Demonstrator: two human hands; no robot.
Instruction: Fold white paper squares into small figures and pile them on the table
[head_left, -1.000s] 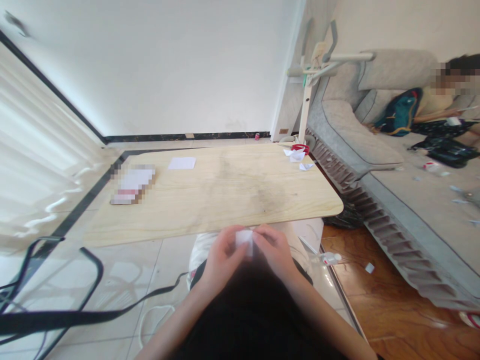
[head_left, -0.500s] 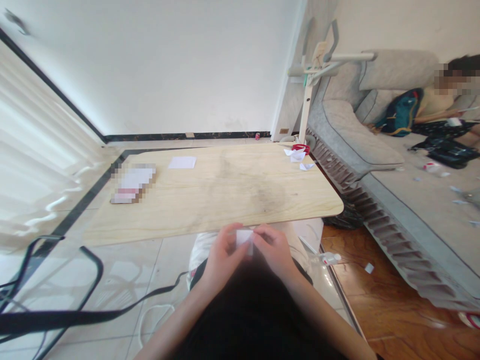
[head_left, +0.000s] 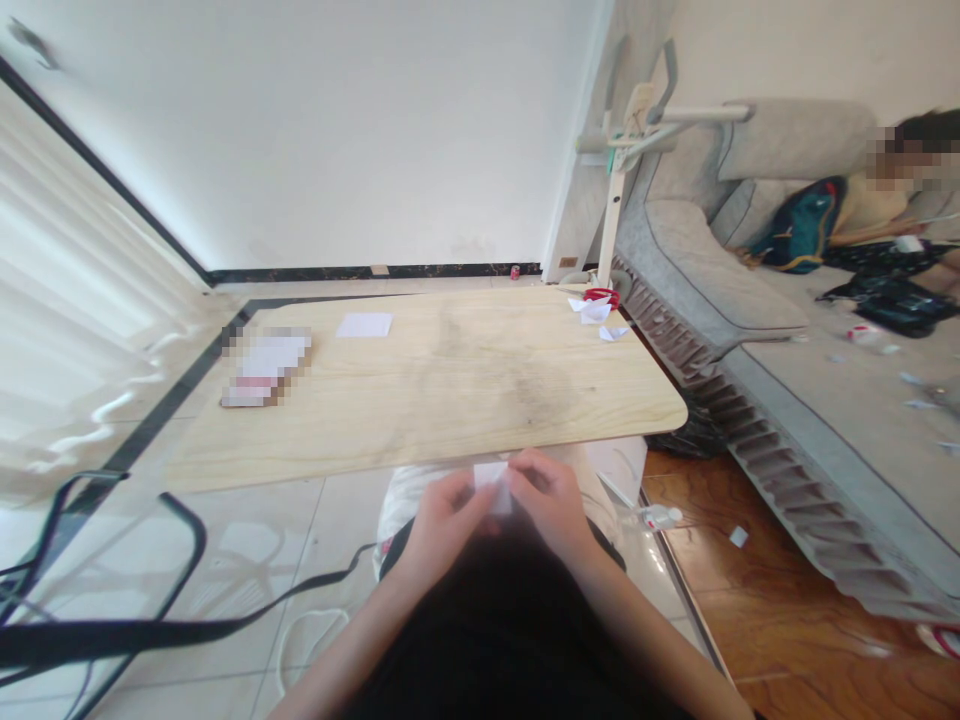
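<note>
A small folded piece of white paper (head_left: 491, 480) is between my hands, just in front of the table's near edge and above my lap. My left hand (head_left: 452, 508) pinches its left side, with the thumb lying across its face. On the paper's right edge, the fingers of my right hand (head_left: 550, 497) are closed. Some fingertips and the underside of the paper are hidden. Several folded white paper shapes (head_left: 596, 312) lie at the table's far right corner, beside red-handled scissors (head_left: 602, 297).
The wooden table (head_left: 375, 400) holds a flat white paper stack (head_left: 365, 325) and a blurred-out box (head_left: 266, 368) at left. A person (head_left: 874, 205) sits on the grey sofa (head_left: 765, 270). A plastic bottle (head_left: 660, 517) lies on the floor at right.
My hands and the paper have shifted very slightly down, toward my body. My left fingers have moved a little on the paper; both hands keep hold of it.
</note>
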